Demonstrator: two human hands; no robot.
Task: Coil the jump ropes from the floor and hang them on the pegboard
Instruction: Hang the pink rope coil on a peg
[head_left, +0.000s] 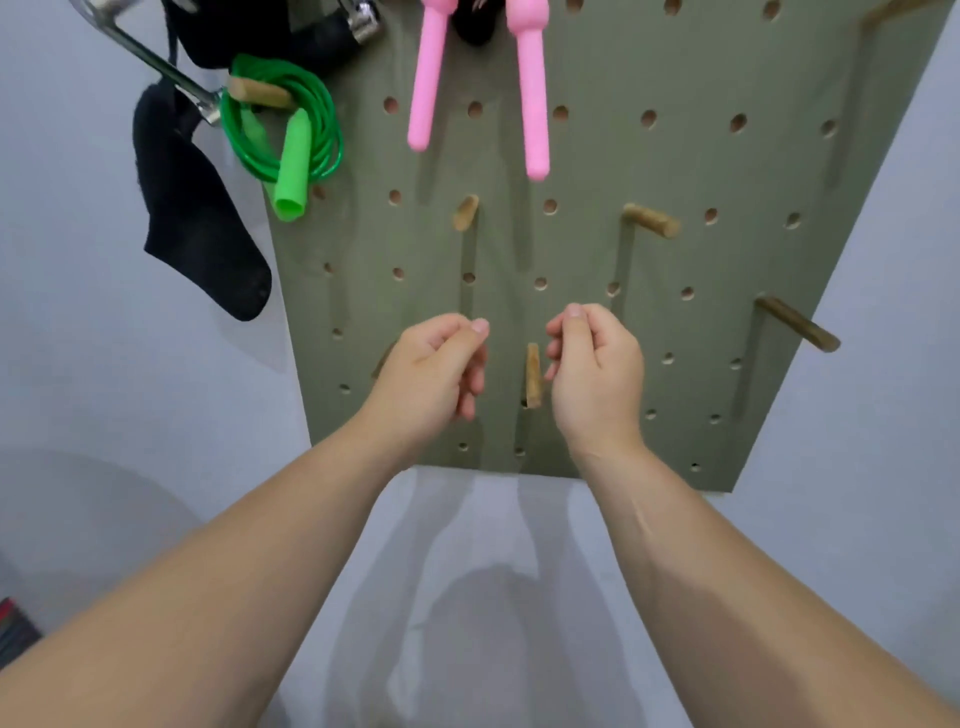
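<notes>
An olive-green pegboard (649, 332) hangs on a pale wall. A coiled green jump rope (291, 140) hangs from a wooden peg (257, 93) at the board's upper left, one green handle pointing down. Two pink jump rope handles (532, 104) dangle from the top of the board. My left hand (434, 374) and my right hand (592, 369) are raised in front of the lower board, on either side of a short wooden peg (532, 374). Both have curled fingers with the thumb against the forefinger. Nothing shows in either hand.
Bare wooden pegs stick out at the board's middle (465, 213), right of middle (652, 219) and far right (797, 323). A black fabric item (192, 208) and a metal bar (156, 62) hang at the upper left. The wall (130, 389) surrounds the board.
</notes>
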